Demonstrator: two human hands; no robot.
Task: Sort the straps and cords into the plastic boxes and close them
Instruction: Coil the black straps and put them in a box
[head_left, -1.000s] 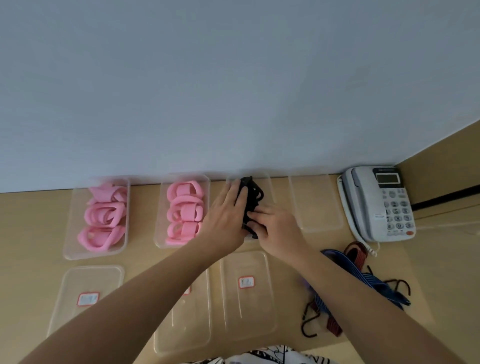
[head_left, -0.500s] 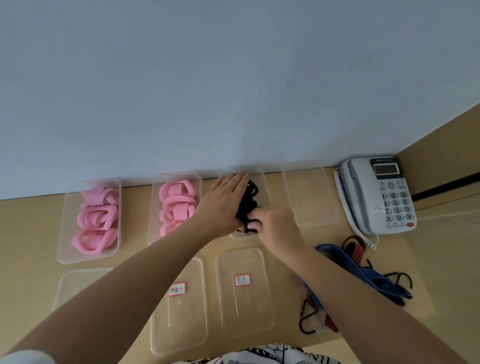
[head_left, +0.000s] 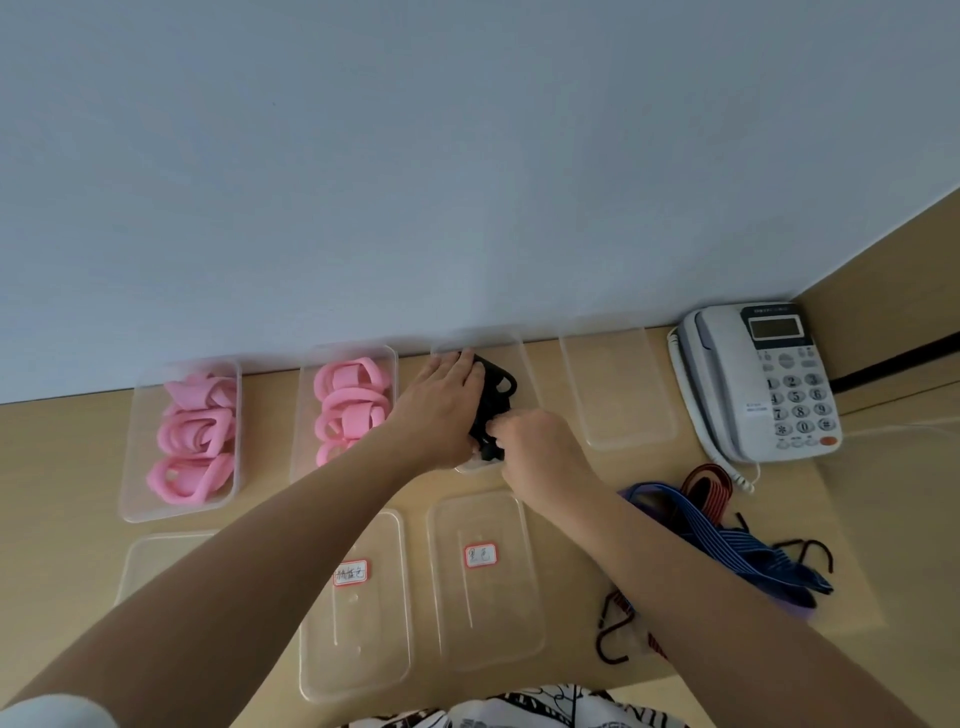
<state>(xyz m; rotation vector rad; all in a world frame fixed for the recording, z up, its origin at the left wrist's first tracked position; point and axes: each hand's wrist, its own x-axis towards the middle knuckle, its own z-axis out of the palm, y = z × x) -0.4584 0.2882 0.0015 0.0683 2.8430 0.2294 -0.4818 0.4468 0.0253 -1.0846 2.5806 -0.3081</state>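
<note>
Likely soft and light, the black straps (head_left: 496, 400) are springy loops that want to uncoil, so they are best taken across the bundle and pressed flat, not pinched at one end. They are seen inside the third clear box (head_left: 524, 358) of the back row, by the wall. The left hand (head_left: 441, 410) is laid over them, fingers straight, pressing down. The right hand (head_left: 540, 452) is curled, fingertips pinched on the bundle's near end. Blue and red hook cords (head_left: 727, 530) are left unsorted on the table (head_left: 52, 467).
</note>
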